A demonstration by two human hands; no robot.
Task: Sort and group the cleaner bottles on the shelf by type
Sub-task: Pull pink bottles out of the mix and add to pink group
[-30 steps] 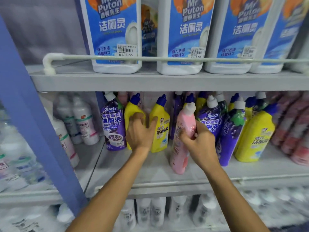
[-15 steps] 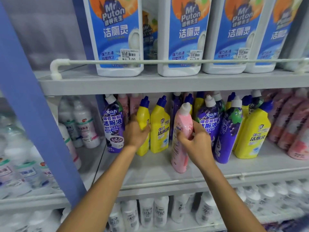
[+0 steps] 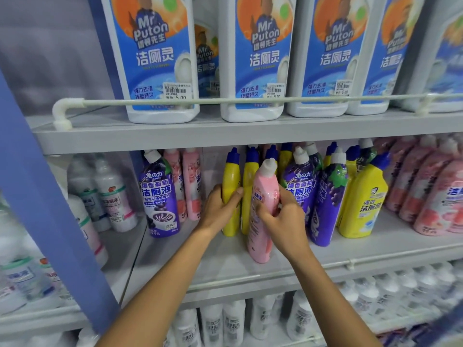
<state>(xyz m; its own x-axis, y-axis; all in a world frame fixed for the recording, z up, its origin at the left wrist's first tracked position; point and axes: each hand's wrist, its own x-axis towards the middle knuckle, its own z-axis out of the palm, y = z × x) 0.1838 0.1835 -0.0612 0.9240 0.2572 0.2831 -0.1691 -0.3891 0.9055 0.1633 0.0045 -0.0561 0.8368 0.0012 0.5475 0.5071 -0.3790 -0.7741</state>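
The big white jugs with blue "Mr Puton" labels (image 3: 155, 58) above both hands are cut off at the top edge. The white bottles (image 3: 220, 324) on the shelf below the forearms are too blurred to read.

The left hand (image 3: 220, 209) grips a slim yellow plastic bottle with a blue pointed cap (image 3: 231, 171). Its fingers wrap the body and the thumb lies across the front, hiding the label. The right hand (image 3: 283, 219) curls round a pink plastic bottle with a white ribbed cap (image 3: 265, 186), covering the right side of its middle.

This pink bottle tilts, cap leaning right, with its base low over the front of the grey metal shelf (image 3: 375, 249). Whether it rests there or is lifted clear, I cannot tell. A second yellow bottle (image 3: 249, 176) stands between the two hands, partly behind the pink one.

Left of the left hand stands a purple bottle with a white cap and grape label (image 3: 159, 196), with two pink bottles (image 3: 190, 186) half hidden behind it. Right of the right hand stand more purple bottles (image 3: 328, 204), partly screened by the wrist. Beyond them are a broad yellow bottle (image 3: 363, 204) and rows of pink bottles (image 3: 438, 196), blurred near the edge.
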